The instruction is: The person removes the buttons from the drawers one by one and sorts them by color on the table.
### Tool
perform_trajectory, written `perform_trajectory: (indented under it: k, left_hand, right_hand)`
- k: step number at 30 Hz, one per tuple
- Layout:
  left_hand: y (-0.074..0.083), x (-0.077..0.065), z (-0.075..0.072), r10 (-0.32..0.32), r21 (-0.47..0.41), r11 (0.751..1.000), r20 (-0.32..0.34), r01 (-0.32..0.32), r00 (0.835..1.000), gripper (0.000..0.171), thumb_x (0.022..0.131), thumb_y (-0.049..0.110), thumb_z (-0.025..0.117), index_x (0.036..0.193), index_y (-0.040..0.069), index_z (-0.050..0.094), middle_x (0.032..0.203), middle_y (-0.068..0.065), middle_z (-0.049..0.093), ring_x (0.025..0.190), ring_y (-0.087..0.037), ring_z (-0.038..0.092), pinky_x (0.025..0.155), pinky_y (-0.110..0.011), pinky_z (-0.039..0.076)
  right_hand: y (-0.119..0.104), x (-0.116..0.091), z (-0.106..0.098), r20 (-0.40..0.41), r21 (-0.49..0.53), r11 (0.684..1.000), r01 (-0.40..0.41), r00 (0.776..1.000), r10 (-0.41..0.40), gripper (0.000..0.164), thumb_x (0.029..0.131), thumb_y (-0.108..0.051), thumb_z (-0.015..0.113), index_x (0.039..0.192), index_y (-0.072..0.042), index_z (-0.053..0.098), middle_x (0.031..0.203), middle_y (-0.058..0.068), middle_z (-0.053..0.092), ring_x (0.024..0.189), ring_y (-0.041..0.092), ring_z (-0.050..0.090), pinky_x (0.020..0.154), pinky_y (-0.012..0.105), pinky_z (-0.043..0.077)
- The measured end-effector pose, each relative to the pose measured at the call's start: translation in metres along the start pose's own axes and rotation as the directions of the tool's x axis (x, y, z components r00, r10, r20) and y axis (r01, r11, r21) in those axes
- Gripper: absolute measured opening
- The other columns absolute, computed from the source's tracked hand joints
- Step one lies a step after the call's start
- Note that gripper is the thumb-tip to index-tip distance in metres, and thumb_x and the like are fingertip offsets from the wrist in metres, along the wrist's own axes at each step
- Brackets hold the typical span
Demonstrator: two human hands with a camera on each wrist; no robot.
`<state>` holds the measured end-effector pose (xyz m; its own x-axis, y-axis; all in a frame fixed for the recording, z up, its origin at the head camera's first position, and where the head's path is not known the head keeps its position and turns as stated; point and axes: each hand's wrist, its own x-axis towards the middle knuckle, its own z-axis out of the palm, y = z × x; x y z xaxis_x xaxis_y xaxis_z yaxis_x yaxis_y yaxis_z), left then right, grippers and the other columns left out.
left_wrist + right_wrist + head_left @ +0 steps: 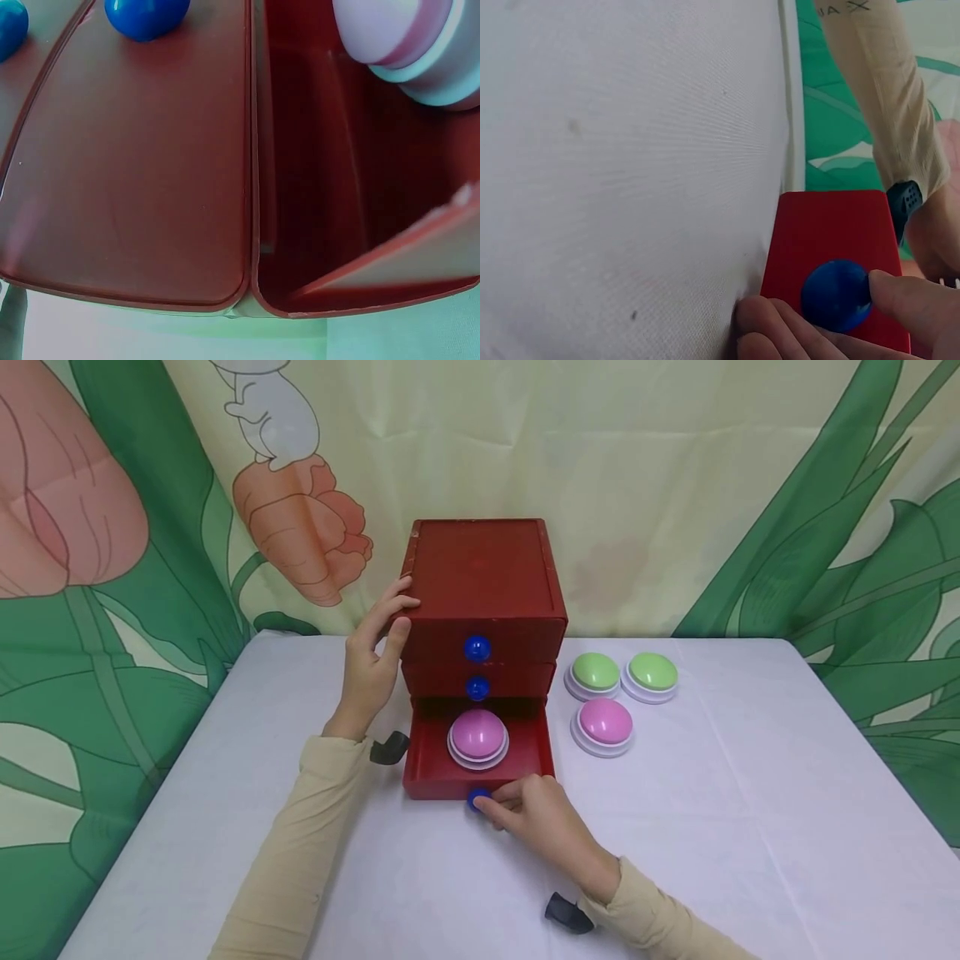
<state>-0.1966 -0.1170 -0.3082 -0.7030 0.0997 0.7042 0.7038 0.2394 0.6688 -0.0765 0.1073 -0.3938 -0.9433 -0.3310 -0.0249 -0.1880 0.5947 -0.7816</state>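
Observation:
A dark red drawer cabinet (480,572) stands at the table's back. Its bottom drawer (429,752) is pulled out, with a pink dome button on a white base (477,733) inside. The left hand (372,656) rests against the cabinet's upper left side, fingers on the top edge. Between thumb and fingers, the right hand (536,818) pinches the bottom drawer's blue knob (836,295). Two upper drawers stay closed, with blue knobs (477,649) in front. In the left wrist view the drawer's inner side and part of the pink button (390,30) show.
On the white tablecloth (712,827), right of the cabinet, stand two green dome buttons (596,672) (652,672) and another pink one (605,722). A printed curtain (600,468) hangs directly behind the table.

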Motion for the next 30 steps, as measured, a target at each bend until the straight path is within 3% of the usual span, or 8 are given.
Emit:
perform_trajectory:
  k: [9, 16, 22, 30]
  left_hand:
    - [0.000, 0.000, 0.000, -0.011, -0.002, 1.000, 0.007, 0.011, 1.000, 0.028, 0.102, 0.011, 0.052, 0.125, -0.003, 0.059, 0.150, -0.016, 0.048, 0.142, -0.016, 0.042, 0.112, -0.031, 0.041]
    - [0.000, 0.000, 0.000, -0.008, -0.002, 1.000, 0.005, 0.008, 1.000, 0.028, 0.102, 0.012, 0.052, 0.125, -0.004, 0.060, 0.149, -0.016, 0.048, 0.143, -0.017, 0.041, 0.113, -0.032, 0.041]
    - [0.001, -0.001, -0.001, -0.006, 0.001, 1.000, 0.004, 0.006, 1.000, 0.028, 0.102, 0.011, 0.052, 0.124, -0.005, 0.059, 0.149, -0.018, 0.048, 0.142, -0.020, 0.042, 0.112, -0.029, 0.041]
    - [0.000, -0.001, 0.000, -0.001, -0.008, 1.000, -0.001, 0.001, 1.000, 0.028, 0.102, 0.011, 0.052, 0.124, -0.005, 0.059, 0.149, -0.018, 0.048, 0.143, -0.019, 0.042, 0.113, -0.030, 0.040]
  right_hand:
    - [0.000, -0.004, -0.002, -0.001, 0.019, 1.000, -0.003, 1.000, 0.003, 0.032, 0.095, -0.041, 0.066, 0.084, -0.014, 0.080, 0.065, -0.010, 0.069, 0.062, 0.004, 0.065, 0.063, 0.021, 0.054]
    - [-0.006, -0.006, -0.013, -0.011, 0.031, 1.000, 0.002, 1.000, -0.002, 0.031, 0.096, -0.037, 0.066, 0.078, -0.015, 0.078, 0.064, -0.006, 0.070, 0.062, 0.010, 0.068, 0.062, 0.022, 0.054]
    - [-0.012, -0.005, -0.021, -0.007, -0.012, 1.000, 0.014, 1.000, -0.014, 0.034, 0.096, -0.040, 0.064, 0.076, -0.016, 0.078, 0.062, -0.007, 0.068, 0.059, 0.005, 0.061, 0.057, 0.023, 0.049]
    - [-0.024, -0.002, -0.030, -0.012, -0.033, 0.999, 0.028, 1.000, -0.028, 0.025, 0.095, -0.035, 0.067, 0.081, -0.018, 0.079, 0.066, -0.007, 0.071, 0.062, 0.006, 0.065, 0.057, 0.023, 0.050]
